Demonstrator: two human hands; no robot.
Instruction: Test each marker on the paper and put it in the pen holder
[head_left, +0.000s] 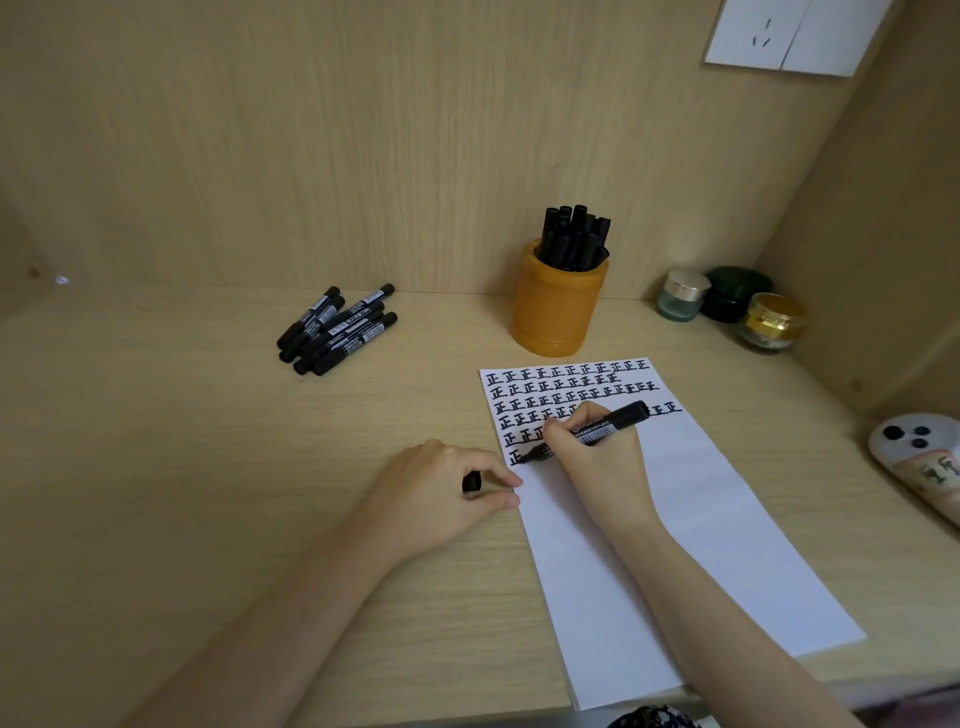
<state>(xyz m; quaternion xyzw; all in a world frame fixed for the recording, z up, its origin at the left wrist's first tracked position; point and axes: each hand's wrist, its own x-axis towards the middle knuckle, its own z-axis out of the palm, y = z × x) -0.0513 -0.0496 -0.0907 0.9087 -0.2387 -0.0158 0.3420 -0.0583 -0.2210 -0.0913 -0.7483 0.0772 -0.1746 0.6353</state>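
Observation:
My right hand (592, 457) grips a black marker (613, 423) with its tip on the white paper (701, 519), at the left end of the lowest row of written characters. My left hand (447, 493) rests on the desk at the paper's left edge and pinches the black marker cap (471, 481). An orange pen holder (558, 304) stands behind the paper, with several black markers (574, 236) upright in it. A pile of several more black markers (337, 330) lies on the desk at the back left.
Three small jars (732, 306) stand in the back right corner. A phone (924, 457) lies at the right edge. The wooden desk (208, 467) is closed in by a back wall and side walls, with a white socket plate (779, 34) up high.

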